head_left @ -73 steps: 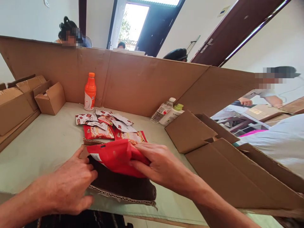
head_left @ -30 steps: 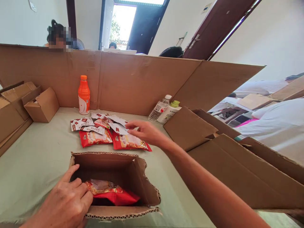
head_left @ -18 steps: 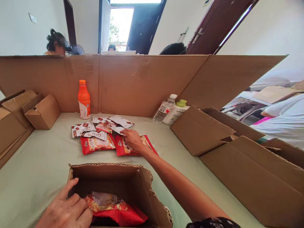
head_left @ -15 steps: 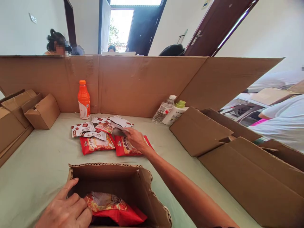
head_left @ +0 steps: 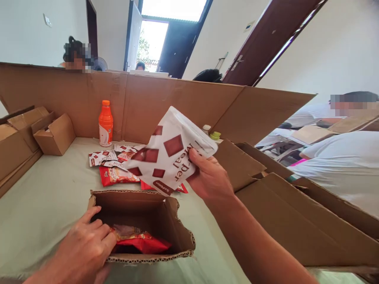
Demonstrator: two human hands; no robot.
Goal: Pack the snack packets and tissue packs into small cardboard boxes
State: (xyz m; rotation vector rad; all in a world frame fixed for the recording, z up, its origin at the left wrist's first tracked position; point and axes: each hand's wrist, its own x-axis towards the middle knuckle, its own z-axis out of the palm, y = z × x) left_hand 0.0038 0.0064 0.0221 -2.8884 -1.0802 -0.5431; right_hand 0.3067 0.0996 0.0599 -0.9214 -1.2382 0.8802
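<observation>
My right hand [head_left: 209, 175] grips a white food pouch [head_left: 174, 152] with dark red squares by one end, raised above the table. Fingers of my left hand [head_left: 85, 236] are closed over the left wall of an open cardboard box [head_left: 174, 244] in front of me. Inside that box lies a red snack packet [head_left: 145, 240]. Behind the box, several white pouches [head_left: 102, 157] rest partly on a red packet [head_left: 118, 176]. Another red packet [head_left: 181, 188] is mostly hidden behind the raised pouch.
An orange bottle [head_left: 106, 124] stands at the back left, near small cardboard boxes [head_left: 55, 134]. Larger cardboard boxes [head_left: 284, 209] line the right side. A cardboard partition [head_left: 148, 92] crosses the back. Bottle caps [head_left: 215, 135] show behind my raised hand. Another person [head_left: 340, 154] is at the right.
My right hand has lifted the white pouch from the pile and brought it up and nearer. My left hand stays on the box's left wall. The view has shifted right.
</observation>
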